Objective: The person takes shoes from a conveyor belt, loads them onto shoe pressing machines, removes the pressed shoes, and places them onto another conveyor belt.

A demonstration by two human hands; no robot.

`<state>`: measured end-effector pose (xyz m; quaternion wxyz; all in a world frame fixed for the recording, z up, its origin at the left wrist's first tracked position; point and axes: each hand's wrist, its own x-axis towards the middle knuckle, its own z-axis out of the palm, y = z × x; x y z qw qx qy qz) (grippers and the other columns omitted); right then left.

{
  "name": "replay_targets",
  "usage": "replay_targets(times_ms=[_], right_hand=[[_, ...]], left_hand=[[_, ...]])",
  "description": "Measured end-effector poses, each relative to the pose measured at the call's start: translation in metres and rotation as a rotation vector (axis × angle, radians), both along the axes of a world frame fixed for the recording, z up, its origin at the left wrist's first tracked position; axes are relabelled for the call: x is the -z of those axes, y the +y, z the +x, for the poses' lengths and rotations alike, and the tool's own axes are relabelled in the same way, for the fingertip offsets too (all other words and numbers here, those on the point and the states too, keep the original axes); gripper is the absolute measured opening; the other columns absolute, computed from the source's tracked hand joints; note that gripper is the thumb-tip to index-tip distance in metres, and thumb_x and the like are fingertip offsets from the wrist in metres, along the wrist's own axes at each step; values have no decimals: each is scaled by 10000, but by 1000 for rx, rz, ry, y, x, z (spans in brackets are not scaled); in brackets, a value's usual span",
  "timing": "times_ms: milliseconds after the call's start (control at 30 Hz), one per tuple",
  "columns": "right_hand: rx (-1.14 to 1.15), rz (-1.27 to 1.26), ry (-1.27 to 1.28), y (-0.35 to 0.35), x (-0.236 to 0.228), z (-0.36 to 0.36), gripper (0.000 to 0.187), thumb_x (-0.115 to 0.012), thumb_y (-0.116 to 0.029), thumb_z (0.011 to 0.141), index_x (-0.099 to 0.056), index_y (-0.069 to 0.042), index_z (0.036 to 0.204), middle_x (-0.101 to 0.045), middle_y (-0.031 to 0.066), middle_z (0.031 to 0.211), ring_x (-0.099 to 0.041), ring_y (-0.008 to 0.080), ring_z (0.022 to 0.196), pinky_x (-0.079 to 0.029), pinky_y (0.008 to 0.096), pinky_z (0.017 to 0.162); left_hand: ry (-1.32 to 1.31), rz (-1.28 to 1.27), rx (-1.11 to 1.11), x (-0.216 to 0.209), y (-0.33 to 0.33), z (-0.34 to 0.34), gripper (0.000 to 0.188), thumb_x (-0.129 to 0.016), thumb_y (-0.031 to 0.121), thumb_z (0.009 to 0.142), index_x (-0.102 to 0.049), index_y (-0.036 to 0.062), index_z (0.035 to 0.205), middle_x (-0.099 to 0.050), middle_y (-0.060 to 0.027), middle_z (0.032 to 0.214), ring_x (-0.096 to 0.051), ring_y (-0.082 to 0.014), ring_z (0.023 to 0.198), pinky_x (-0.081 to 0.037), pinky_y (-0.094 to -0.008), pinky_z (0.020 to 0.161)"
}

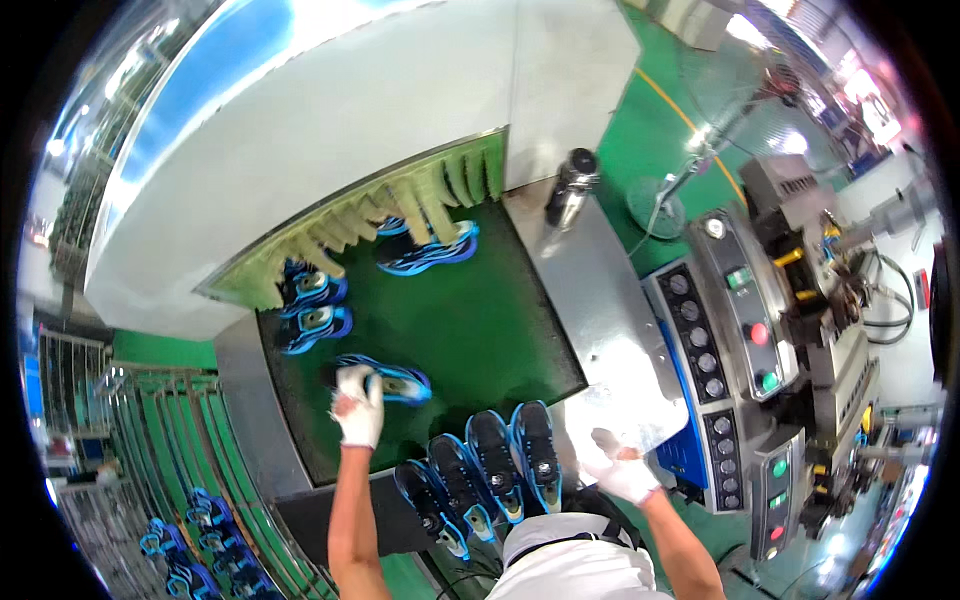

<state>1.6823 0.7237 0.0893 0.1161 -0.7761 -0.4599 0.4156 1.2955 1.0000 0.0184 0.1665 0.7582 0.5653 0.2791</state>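
Observation:
My left hand [357, 405], in a white glove, is closed at the near-left end of a black and blue sneaker [405, 384] on the green conveyor belt [475, 325]. Part of that shoe lies behind my fingers. Off to the right, my white-gloved right hand [622, 472] hovers by the metal side ledge, fingers apart, holding nothing that I can see. Between my hands, several black sneakers [492, 455] with blue soles stand in a row along the belt's near edge, in front of my body.
Further sneakers [318, 328] lie near the yellowish strip curtain [440, 195] of a white machine [390, 110]. A metal flask [572, 188] stands on the right ledge [600, 300]. Control panels [745, 310] with buttons are at right, a shoe rack [185, 440] at left.

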Motion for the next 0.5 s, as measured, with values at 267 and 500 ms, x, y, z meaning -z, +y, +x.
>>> replay_targets(times_ms=[267,500], right_hand=[[86,511,-197,35,-17,-4,522,-636,-196,813,-535,44,1266,-600,262,1169,-613,413,1110,-515,499,914],[781,112,433,-149,-98,144,598,-860,-455,710,-708,-7,1076,-714,108,940,-672,185,862,-540,323,790]], left_hand=[[-238,-68,779,-109,-141,272,146,-725,97,867,-665,57,995,-666,-142,1006,-666,-335,931,-547,-414,822],[-548,-70,1284,-232,-214,443,645,-796,-26,802,-518,29,1382,-538,-178,1361,-691,-232,945,-604,-349,811]])
